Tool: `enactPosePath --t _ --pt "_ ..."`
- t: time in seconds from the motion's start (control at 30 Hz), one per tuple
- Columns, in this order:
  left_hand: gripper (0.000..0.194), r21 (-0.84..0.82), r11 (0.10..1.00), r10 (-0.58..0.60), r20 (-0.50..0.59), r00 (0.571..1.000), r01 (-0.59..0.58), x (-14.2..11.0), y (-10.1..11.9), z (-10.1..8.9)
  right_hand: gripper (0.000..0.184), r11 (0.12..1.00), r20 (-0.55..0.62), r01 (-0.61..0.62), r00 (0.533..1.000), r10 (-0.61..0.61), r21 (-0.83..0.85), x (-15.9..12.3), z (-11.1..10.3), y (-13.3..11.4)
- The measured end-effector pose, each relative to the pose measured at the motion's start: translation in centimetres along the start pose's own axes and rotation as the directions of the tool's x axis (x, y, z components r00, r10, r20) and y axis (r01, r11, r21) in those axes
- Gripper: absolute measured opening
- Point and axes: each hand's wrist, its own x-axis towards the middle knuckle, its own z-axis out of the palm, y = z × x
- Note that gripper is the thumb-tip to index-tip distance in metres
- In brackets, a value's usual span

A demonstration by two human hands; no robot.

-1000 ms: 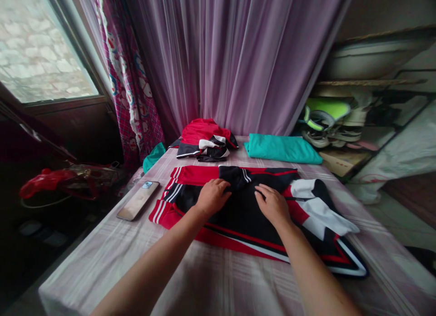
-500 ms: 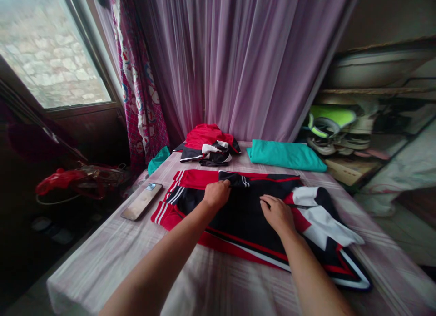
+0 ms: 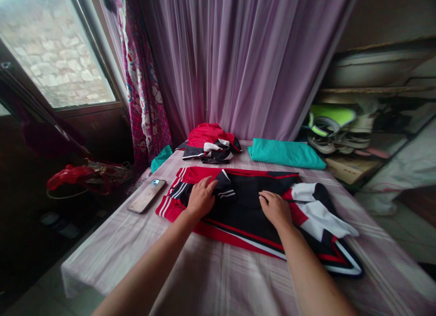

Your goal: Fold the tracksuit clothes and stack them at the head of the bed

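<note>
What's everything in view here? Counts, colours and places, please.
Table: 1, pale plaid cover, centre
Striped garment: seemingly 1, black, red, white, mid table
Crumpled heap: 1, red, black, white, table's far edge
Folded cloth: 1, teal, table's far right
Loose cloth: 1, teal, by table's left edge
Phone: 1, pale, table's left
Plain curtain: 1, purple, behind table
Patterned curtain: 1, magenta, behind left
Window: 1, clear, far left
Bundle: 1, red, left of table
Shoes: count unclear, whitish, right-hand rack
Box: 1, tan, below shoes
Left hand: 1, bare, garment's left half
Right hand: 1, bare, garment's right half
</note>
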Motion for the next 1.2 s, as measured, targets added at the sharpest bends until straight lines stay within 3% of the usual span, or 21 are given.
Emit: enactPosePath --t 0.1,0.27,0.37,0.47,0.53,0.6,0.67,0.77,0.87,1.07,1.2 --pt "0.056 0.064 0.967 0.238 0.138 0.962 -0.248 0.6 1.2 -0.4 0.034 1.000 0.003 0.003 1.000 -0.003 0.013 0.0 0.1 0.1" --pt "0.031 0.044 0.963 0.253 0.182 0.950 -0.265 1.9 2.1 -0.7 0.033 1.000 -0.010 0.012 1.000 -0.012 0.020 0.0 0.3 0.3" --pt "0.021 -0.019 0.986 0.167 0.081 0.983 -0.166 2.4 1.9 -1.0 0.033 1.000 -0.014 0.022 1.000 -0.022 0.014 0.0 0.3 0.4" --pt "0.020 -0.096 0.995 -0.029 -0.070 0.997 0.022 2.7 0.5 -1.5 0.033 0.999 -0.022 0.032 0.999 -0.032 0.006 0.1 0.3 0.4" --pt "0.024 -0.155 0.965 -0.236 -0.152 0.960 0.213 2.8 -1.2 -2.1 0.033 0.999 -0.027 0.036 0.999 -0.036 0.005 0.1 0.4 0.4" --pt "0.034 -0.207 0.893 -0.438 -0.193 0.878 0.400 2.8 -3.2 -2.7 0.033 0.999 -0.030 0.040 0.999 -0.039 0.005 0.1 0.4 0.4" --pt "0.045 -0.184 0.846 -0.528 -0.165 0.833 0.500 2.4 -5.2 -3.1 0.033 0.999 -0.038 0.040 0.998 -0.040 0.002 0.1 0.5 0.4" --pt "0.042 -0.088 0.858 -0.514 -0.095 0.853 0.507 1.3 -7.1 -2.9 0.033 0.999 -0.052 0.042 0.998 -0.043 -0.006 0.1 0.7 0.5" --pt "0.037 -0.043 0.879 -0.478 -0.073 0.876 0.476 0.3 -7.5 -2.1 0.033 0.999 -0.056 0.049 0.997 -0.050 -0.010 0.0 0.8 0.5" --pt "0.053 0.029 0.847 -0.531 0.037 0.846 0.531 0.9 -7.0 -2.1 0.035 0.998 -0.030 0.057 0.998 -0.058 -0.023 0.4 0.2 0.1" --pt "0.048 0.063 0.846 -0.531 0.020 0.847 0.529 1.6 -6.6 -2.9 0.036 0.998 -0.046 0.063 0.997 -0.064 -0.017 0.8 -0.3 -0.2"
